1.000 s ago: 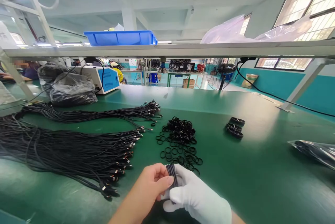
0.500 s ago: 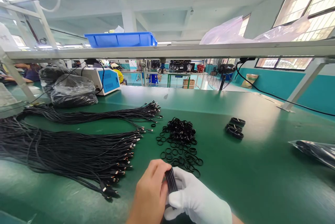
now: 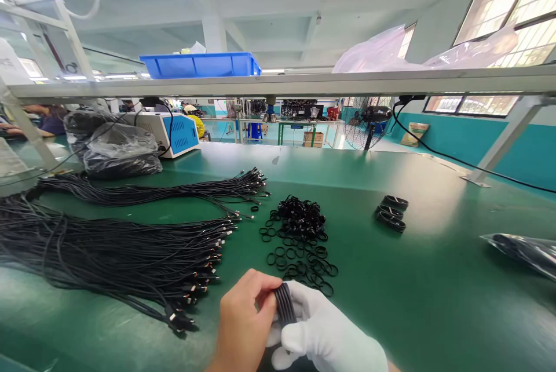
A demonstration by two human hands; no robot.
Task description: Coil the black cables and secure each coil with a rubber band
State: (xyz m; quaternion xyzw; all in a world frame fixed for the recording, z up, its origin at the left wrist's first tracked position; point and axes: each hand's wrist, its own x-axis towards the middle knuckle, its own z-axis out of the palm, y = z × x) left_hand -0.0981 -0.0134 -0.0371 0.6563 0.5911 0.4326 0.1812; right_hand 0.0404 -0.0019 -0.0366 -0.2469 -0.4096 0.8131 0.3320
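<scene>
the green worktop (image 3: 434, 279) took up most of the view, with a metal shelf (image 3: 304, 81) running across above it and a blue bin (image 3: 200, 64) sitting on top of that. along the left edge of the worktop lay a huge spread of loose black cables (image 3: 99, 253), plug ends pointing toward the middle, and a second thinner bunch (image 3: 165, 189) lay just behind it. toward the far left corner sat a white and blue machine (image 3: 167, 130) with a couple of dark plastic bags (image 3: 119, 152) right beside it. another clear bag (image 3: 521, 250) poked in at the right edge.

in the middle of the worktop was a pile of small black rubber rings (image 3: 299, 227), some scattered loose toward the near edge. three coiled cables (image 3: 391, 212) sat well apart to the right of that pile.

down at the near edge, the right hand (image 3: 330, 334) in a white glove was wrapped around a coiled black cable (image 3: 284, 303), holding it up just off the worktop. the bare left hand (image 3: 243, 323) was pinching the same coil from the other side, thumb and fingertips closed on it. couldn't tell if there was a ring on it, too small.
</scene>
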